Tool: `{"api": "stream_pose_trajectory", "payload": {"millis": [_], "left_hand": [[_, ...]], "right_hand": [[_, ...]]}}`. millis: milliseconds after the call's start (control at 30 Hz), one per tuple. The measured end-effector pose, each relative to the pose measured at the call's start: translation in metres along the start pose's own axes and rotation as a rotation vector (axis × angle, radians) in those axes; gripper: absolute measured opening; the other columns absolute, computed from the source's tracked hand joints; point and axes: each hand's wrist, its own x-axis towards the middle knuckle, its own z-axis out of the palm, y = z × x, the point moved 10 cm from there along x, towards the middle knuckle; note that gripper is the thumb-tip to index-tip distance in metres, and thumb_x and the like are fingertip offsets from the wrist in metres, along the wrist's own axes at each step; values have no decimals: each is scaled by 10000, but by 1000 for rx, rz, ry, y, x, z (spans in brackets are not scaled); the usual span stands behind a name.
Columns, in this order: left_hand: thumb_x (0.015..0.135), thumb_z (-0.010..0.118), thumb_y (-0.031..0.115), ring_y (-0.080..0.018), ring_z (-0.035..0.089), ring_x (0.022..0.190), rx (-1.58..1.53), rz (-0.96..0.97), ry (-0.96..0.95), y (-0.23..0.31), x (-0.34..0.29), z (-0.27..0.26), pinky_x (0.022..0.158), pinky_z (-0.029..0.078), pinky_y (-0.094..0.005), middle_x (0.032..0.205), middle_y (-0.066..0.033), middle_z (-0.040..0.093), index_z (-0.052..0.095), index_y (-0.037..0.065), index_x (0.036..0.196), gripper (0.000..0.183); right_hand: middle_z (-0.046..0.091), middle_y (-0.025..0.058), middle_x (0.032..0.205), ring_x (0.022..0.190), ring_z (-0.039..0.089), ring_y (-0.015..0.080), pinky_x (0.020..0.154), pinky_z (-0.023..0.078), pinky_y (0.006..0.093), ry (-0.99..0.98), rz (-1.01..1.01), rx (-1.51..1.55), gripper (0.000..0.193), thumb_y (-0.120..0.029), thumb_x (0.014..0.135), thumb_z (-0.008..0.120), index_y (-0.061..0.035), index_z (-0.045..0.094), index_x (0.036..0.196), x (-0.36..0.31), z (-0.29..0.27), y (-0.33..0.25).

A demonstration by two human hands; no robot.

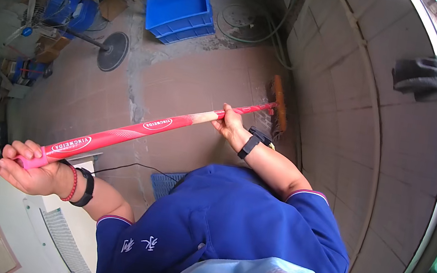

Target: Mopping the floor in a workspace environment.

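Observation:
A long broom (134, 130) with a red patterned handle slants across the view, its lower left end nearest to me. My left hand (33, 167) is closed around the pink cap at that end. Farther along, my right hand (229, 124) grips the handle just past a worn, bare stretch. At the far end the orange broom head (279, 103) is down by the floor close to the tiled wall, with its bristles partly visible. Each wrist wears a black band, and a red bead bracelet circles the left one.
The tiled wall (339, 98) with a pipe runs along the right. Ahead stand a blue crate (181, 13) and a coiled green hose (272, 33). A fan's round base (113, 51) is on the brown floor (194, 70) at left, and a blue mat (165, 184) lies nearby.

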Motion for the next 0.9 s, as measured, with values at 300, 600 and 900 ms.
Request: {"api": "stream_pose_trajectory", "payload": {"millis": [300,600,900], "left_hand": [[894,447,205,-122,418,526,418,-276,495,-148,-4,-83,426,355,-223,677,-69,476,454,-11,1060,272],[869,448,150,-124,428,528,513,-487,630,-252,-34,-135,469,386,-233,648,-48,463,460,-12,1032,230],[891,420,271,-144,443,640,-138,-652,147,-338,12,-87,552,383,-241,722,-65,467,506,25,976,274]], "right_hand": [[543,61,691,575,589,165,479,543,315,-140,101,-467,261,-299,872,484,-41,493,832,121,134,-66],[561,166,867,745,568,233,697,450,336,651,-1443,-965,529,-336,740,660,46,458,1046,12,155,-418],[568,276,952,908,557,378,793,449,402,1207,-1297,-1255,684,-535,712,582,66,500,1027,-62,156,-587]]}}
